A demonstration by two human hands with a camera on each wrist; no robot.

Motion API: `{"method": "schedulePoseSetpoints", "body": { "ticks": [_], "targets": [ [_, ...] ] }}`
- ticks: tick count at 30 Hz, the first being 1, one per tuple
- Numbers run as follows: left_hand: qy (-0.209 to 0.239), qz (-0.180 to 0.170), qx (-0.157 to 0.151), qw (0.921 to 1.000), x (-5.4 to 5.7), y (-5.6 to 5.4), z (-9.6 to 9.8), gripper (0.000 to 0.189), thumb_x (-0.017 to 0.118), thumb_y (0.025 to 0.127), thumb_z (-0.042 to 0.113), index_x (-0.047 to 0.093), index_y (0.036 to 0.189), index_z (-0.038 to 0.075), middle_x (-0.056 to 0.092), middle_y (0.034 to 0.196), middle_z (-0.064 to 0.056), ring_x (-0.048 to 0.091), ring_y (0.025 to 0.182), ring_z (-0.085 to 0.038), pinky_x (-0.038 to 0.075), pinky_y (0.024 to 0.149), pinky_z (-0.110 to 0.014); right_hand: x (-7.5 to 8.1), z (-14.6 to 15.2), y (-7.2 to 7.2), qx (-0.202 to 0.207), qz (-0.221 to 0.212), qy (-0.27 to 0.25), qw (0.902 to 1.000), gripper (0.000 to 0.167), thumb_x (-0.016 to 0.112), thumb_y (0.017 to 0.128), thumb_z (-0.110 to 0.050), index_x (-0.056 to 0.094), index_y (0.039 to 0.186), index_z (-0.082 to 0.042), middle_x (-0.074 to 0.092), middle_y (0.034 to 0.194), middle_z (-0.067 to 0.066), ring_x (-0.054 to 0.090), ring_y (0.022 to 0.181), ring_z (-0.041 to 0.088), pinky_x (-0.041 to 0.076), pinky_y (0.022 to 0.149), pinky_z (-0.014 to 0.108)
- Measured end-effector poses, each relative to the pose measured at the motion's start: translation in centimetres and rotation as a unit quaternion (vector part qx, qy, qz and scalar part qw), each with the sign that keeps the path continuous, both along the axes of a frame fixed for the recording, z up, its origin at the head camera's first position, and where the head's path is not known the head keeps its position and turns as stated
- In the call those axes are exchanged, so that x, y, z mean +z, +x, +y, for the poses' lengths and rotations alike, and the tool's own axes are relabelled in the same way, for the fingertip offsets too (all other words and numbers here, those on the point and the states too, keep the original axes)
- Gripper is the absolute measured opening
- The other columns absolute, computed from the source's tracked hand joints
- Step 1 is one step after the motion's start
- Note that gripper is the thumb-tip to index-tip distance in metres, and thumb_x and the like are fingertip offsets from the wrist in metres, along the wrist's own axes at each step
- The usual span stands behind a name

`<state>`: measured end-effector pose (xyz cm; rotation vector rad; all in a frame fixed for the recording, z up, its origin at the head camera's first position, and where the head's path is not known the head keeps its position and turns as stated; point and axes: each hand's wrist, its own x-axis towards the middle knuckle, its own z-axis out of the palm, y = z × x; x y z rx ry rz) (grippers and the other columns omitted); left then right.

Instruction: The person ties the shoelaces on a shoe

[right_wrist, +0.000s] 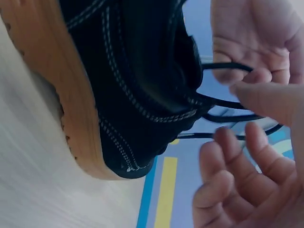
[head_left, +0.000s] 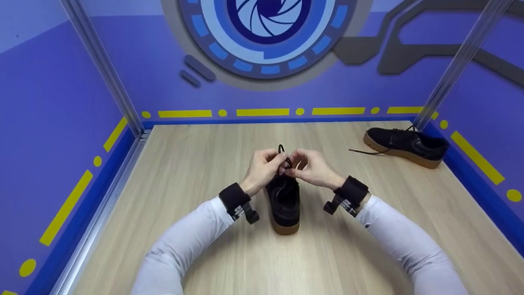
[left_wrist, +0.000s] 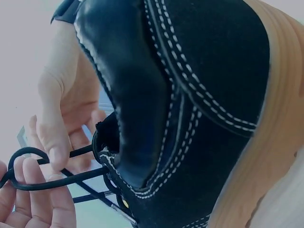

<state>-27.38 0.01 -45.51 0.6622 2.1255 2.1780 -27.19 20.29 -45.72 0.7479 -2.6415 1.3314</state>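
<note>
A black shoe [head_left: 285, 205] with a tan sole and white stitching stands on the table, its heel toward me. Above its tongue, my left hand [head_left: 264, 167] pinches the black shoelace [head_left: 281, 148], which forms a loop standing up from the fingers. On the other side my right hand [head_left: 313, 167] holds another part of the lace between thumb and fingers, close to the left fingertips. In the left wrist view, a lace loop [left_wrist: 35, 186] crosses the fingers, and strands run back to the eyelets. The toe is partly hidden behind the hands.
A second black shoe [head_left: 405, 145] rests on its tan sole at the table's back right, with a loose lace [head_left: 368, 152] trailing left. Blue printed panels [head_left: 262, 98] and metal posts [head_left: 458, 61] border the wooden table [head_left: 196, 164]. Each wrist carries a black strap with a camera.
</note>
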Motion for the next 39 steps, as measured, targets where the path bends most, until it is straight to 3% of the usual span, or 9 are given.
{"method": "schedulePoseSetpoints", "body": {
  "ticks": [4, 11, 17, 21, 25, 31, 33, 37, 39],
  "targets": [
    [-0.003, -0.001, -0.007, 1.0, 0.0, 0.1, 0.0, 0.02, 0.063, 0.101, 0.008, 0.074, 0.089, -0.004, 0.068, 0.071, -0.002, 0.06, 0.059, -0.013, 0.051, 0.058, -0.023, -0.4, -0.2, -0.4, 0.029, -0.007, 0.009, 0.9995, 0.019, 0.077, 0.09, -0.005, 0.071, 0.108, -0.006, 0.074, 0.086, 0.01, 0.064, 0.075, 0.017, 0.049, 0.063, 0.022],
    [0.008, -0.007, -0.013, 0.9999, -0.1, 0.2, 0.0, 0.021, 0.063, 0.101, 0.008, 0.073, 0.091, -0.007, 0.067, 0.071, -0.002, 0.059, 0.06, -0.013, 0.051, 0.058, -0.022, -0.8, -0.6, -0.7, 0.071, -0.04, -0.02, 0.9964, 0.014, 0.062, 0.093, 0.003, 0.07, 0.101, -0.005, 0.072, 0.091, 0.007, 0.065, 0.081, 0.013, 0.053, 0.075, 0.022],
    [0.009, -0.004, -0.009, 0.9999, -0.2, 0.1, 0.0, 0.022, 0.062, 0.101, 0.006, 0.071, 0.087, -0.008, 0.067, 0.07, -0.002, 0.06, 0.059, -0.013, 0.05, 0.058, -0.022, -0.8, -0.3, -0.6, 0.058, -0.042, -0.033, 0.9969, 0.012, 0.067, 0.095, -0.002, 0.075, 0.102, -0.005, 0.074, 0.09, 0.006, 0.065, 0.083, 0.012, 0.053, 0.074, 0.022],
    [0.012, -0.012, -0.002, 0.9999, -0.3, 0.0, -0.1, 0.019, 0.063, 0.101, 0.006, 0.074, 0.092, -0.006, 0.069, 0.07, -0.002, 0.062, 0.059, -0.012, 0.051, 0.057, -0.022, -1.0, -0.1, -0.7, 0.055, -0.078, -0.107, 0.9896, 0.023, 0.067, 0.094, -0.001, 0.075, 0.116, 0.0, 0.074, 0.095, 0.003, 0.065, 0.08, 0.012, 0.052, 0.063, 0.02],
    [0.024, -0.029, -0.007, 0.9993, -0.4, -0.1, -0.1, 0.019, 0.063, 0.101, 0.007, 0.076, 0.099, -0.007, 0.072, 0.073, -0.005, 0.066, 0.06, -0.012, 0.053, 0.057, -0.022, -1.1, -0.2, -0.7, 0.034, -0.125, -0.222, 0.9664, 0.03, 0.058, 0.1, -0.003, 0.07, 0.124, 0.012, 0.076, 0.096, -0.002, 0.067, 0.079, 0.01, 0.051, 0.057, 0.02],
    [0.033, -0.04, -0.015, 0.9986, -0.5, 0.0, 0.0, 0.019, 0.064, 0.102, 0.008, 0.076, 0.103, -0.007, 0.074, 0.078, -0.011, 0.068, 0.061, -0.013, 0.057, 0.058, -0.023, -1.0, -1.0, -0.7, -0.013, -0.141, -0.308, 0.9408, 0.029, 0.065, 0.101, 0.0, 0.061, 0.124, 0.018, 0.078, 0.09, -0.007, 0.069, 0.078, 0.006, 0.054, 0.062, 0.02],
    [0.03, -0.037, -0.013, 0.9988, -0.5, 0.0, 0.0, 0.019, 0.064, 0.102, 0.008, 0.076, 0.103, -0.007, 0.075, 0.079, -0.015, 0.069, 0.061, -0.013, 0.057, 0.058, -0.022, -0.8, -1.2, -0.7, -0.019, -0.168, -0.356, 0.9192, 0.03, 0.065, 0.1, 0.005, 0.054, 0.125, 0.015, 0.079, 0.089, -0.005, 0.071, 0.079, 0.008, 0.057, 0.066, 0.021],
    [0.022, -0.033, -0.008, 0.9992, -0.6, 0.0, 0.0, 0.019, 0.065, 0.101, 0.008, 0.076, 0.102, -0.007, 0.075, 0.082, -0.02, 0.069, 0.062, -0.012, 0.056, 0.058, -0.022, -0.3, -1.3, -0.7, -0.027, -0.248, -0.445, 0.8602, 0.031, 0.063, 0.1, 0.008, 0.049, 0.127, 0.003, 0.08, 0.092, 0.002, 0.076, 0.085, 0.012, 0.061, 0.076, 0.025],
    [0.019, -0.032, -0.007, 0.9993, -0.6, 0.0, -0.1, 0.019, 0.065, 0.101, 0.008, 0.076, 0.102, -0.007, 0.075, 0.083, -0.022, 0.069, 0.063, -0.012, 0.056, 0.058, -0.021, -0.1, -1.3, -0.7, -0.03, -0.277, -0.462, 0.8417, 0.027, 0.062, 0.101, 0.007, 0.052, 0.126, 0.003, 0.081, 0.094, 0.004, 0.077, 0.088, 0.013, 0.062, 0.08, 0.026]
  ]
}}
